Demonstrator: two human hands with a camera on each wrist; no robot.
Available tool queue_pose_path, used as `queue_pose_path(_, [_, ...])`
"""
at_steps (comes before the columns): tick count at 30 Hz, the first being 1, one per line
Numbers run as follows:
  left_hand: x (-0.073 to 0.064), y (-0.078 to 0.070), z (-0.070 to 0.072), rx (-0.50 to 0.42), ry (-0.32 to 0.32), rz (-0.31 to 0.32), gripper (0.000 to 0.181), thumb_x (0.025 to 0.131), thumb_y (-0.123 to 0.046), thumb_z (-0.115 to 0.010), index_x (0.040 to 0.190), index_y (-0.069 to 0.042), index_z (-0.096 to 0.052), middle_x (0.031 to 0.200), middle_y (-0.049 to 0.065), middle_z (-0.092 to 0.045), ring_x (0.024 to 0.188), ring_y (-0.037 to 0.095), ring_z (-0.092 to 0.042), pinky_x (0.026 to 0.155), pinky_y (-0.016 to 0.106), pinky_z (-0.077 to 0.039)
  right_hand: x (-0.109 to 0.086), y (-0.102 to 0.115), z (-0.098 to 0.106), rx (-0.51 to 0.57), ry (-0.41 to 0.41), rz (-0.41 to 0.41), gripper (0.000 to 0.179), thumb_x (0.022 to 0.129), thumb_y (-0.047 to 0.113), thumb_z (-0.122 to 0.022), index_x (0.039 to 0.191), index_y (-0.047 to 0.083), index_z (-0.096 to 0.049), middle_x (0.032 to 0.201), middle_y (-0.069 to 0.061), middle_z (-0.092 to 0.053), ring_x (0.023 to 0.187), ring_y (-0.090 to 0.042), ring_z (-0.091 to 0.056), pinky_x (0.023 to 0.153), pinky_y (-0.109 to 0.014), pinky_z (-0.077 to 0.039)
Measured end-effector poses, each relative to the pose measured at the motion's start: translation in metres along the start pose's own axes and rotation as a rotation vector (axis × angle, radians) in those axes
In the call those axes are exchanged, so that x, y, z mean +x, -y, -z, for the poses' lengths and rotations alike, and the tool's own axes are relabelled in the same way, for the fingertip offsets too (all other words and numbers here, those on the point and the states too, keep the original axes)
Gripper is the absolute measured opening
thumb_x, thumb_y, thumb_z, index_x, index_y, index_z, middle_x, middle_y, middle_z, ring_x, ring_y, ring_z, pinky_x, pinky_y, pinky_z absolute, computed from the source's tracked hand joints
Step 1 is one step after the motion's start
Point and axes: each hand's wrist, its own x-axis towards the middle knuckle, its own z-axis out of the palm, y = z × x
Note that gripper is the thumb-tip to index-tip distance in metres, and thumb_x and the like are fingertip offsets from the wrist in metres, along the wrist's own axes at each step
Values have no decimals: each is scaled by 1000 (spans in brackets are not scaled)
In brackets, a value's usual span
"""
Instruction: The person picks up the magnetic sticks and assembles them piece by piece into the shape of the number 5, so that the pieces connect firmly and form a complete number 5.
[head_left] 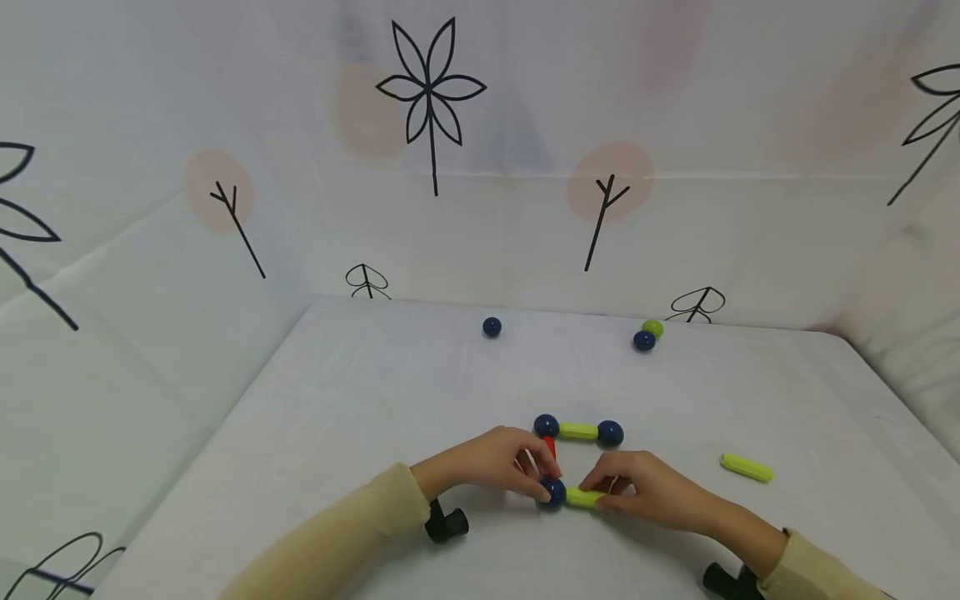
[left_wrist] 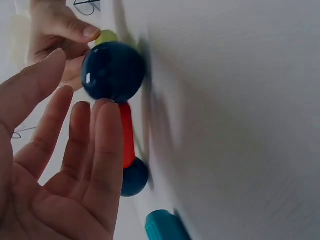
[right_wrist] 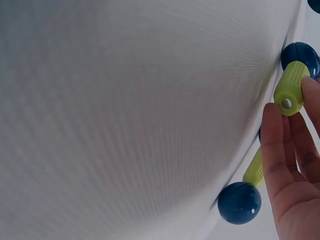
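Dark blue balls and short coloured sticks form an open-sided shape on the table. My left hand (head_left: pixel 498 458) is at the near blue ball (head_left: pixel 553 493), fingers loosely bent with fingertips right at its surface; in the left wrist view the thumb stands apart from the ball (left_wrist: pixel 114 71). A red stick (left_wrist: pixel 128 135) runs from it to the far-left blue ball (head_left: pixel 546 425). My right hand (head_left: pixel 660 492) pinches a yellow-green stick (right_wrist: pixel 290 90) between thumb and fingers; its exposed end has a round metal spot. The other end meets the near ball.
Another yellow-green stick (head_left: pixel 578 431) joins the far-left ball to a blue ball (head_left: pixel 611 432). One loose yellow-green stick (head_left: pixel 746 467) lies right. Farther back are a blue ball (head_left: pixel 492 327) and a blue ball (head_left: pixel 644 341) beside a green one (head_left: pixel 653 328). A teal stick (left_wrist: pixel 167 225) lies nearby.
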Motion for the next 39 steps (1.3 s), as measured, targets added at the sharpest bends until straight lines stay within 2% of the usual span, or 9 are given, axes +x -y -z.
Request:
queue_pose_path(8, [0, 6, -6, -30, 18, -6, 24, 83, 1, -79, 106, -5, -72, 100, -6, -67, 81, -1, -62, 79, 17, -52, 0, 0, 1, -2, -1, -4, 18, 92, 13, -71, 109, 7, -71, 104, 4, -70, 92, -5, -64, 75, -26, -57])
queue_pose_path(15, [0, 7, -8, -55, -5, 20, 23, 83, 2, -78, 104, -4, -73, 99, -4, -69, 80, 0, -63, 77, 17, -52, 0, 3, 8, -12, -18, -54, 18, 91, 11, -72, 109, 7, -71, 103, 2, -70, 90, -5, -64, 77, -25, -57])
queue_pose_path(18, [0, 8, -8, -58, -13, 24, 22, 83, 2, -79, 103, -4, -74, 98, -4, -69, 80, 0, -63, 77, 17, -52, 0, 4, 18, -49, -59, -89, 19, 91, 7, -71, 110, 4, -70, 101, -1, -70, 88, -5, -63, 78, -24, -56])
queue_pose_path(24, [0, 9, -9, -69, -22, 30, 22, 82, 3, -79, 103, -5, -74, 99, -4, -70, 81, 0, -63, 77, 17, -53, 2, 3, 43, -171, -200, -131, 19, 89, 5, -73, 108, 3, -70, 101, -4, -69, 87, -6, -62, 78, -22, -55])
queue_pose_path(32, [1, 8, -8, -68, -17, 50, 22, 83, 2, -79, 103, -5, -74, 98, -6, -69, 81, 0, -63, 77, 17, -52, 9, -19, 59, -269, -307, -232, 20, 89, 3, -72, 109, 1, -69, 98, -3, -69, 87, -15, -64, 78, -24, -55])
queue_pose_path(39, [1, 8, -9, -71, -18, 46, 23, 83, 2, -78, 104, -5, -74, 99, -5, -69, 82, 0, -63, 78, 16, -52, 16, -37, 74, -283, -367, -329, 22, 91, 3, -70, 112, -3, -68, 100, -10, -70, 92, -28, -66, 80, -40, -57])
